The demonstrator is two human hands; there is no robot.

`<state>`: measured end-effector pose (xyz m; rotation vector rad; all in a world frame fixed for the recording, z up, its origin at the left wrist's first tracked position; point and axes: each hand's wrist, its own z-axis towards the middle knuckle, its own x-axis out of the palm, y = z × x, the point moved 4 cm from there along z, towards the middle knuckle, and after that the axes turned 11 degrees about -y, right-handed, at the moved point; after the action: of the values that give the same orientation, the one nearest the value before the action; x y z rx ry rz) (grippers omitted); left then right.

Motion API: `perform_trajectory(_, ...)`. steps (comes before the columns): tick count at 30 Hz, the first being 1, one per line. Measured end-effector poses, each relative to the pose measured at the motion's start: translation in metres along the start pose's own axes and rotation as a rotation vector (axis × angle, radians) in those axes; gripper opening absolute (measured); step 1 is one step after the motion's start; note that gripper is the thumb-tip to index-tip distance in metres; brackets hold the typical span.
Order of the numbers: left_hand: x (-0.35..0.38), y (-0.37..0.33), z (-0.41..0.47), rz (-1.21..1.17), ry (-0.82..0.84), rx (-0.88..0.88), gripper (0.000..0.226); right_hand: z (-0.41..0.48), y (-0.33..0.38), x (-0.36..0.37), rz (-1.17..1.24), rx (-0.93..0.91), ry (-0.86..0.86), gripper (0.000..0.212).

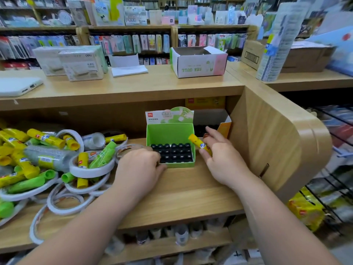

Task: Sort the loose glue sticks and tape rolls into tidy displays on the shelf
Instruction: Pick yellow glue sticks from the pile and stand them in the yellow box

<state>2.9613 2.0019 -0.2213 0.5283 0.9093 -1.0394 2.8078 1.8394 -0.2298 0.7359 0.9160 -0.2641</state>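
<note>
On the shelf (191, 194), right hand (223, 161) pinches a glue stick (195, 140); left hand (137, 167) grips green box (170, 133).

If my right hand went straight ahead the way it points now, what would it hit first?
The right hand, holding a yellow glue stick, points toward the open orange box right of the green display box. It would most likely meet that first, though depth is unclear.

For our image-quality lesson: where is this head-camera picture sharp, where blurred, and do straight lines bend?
Head view: green display box and the glue stick in the right hand fairly sharp; tape rolls lower left and yellow packets far right smeared; shelf edges bow slightly; light even.
</note>
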Motion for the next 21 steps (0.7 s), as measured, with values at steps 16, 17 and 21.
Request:
perform_trajectory(16, -0.047, 0.011, -0.025, -0.371, -0.191, 0.171, 0.027, 0.005, 0.001, -0.01, -0.054, 0.054, -0.074, 0.023)
perform_trajectory(17, -0.053, 0.013, -0.025, -0.358, -0.207, 0.165, 0.026, 0.002, 0.0, -0.012, -0.036, 0.061, -0.092, 0.022)
perform_trajectory(21, -0.056, 0.024, -0.018, -0.219, -0.206, 0.156, 0.021, -0.017, 0.003, -0.021, -0.004, 0.101, -0.16, 0.022)
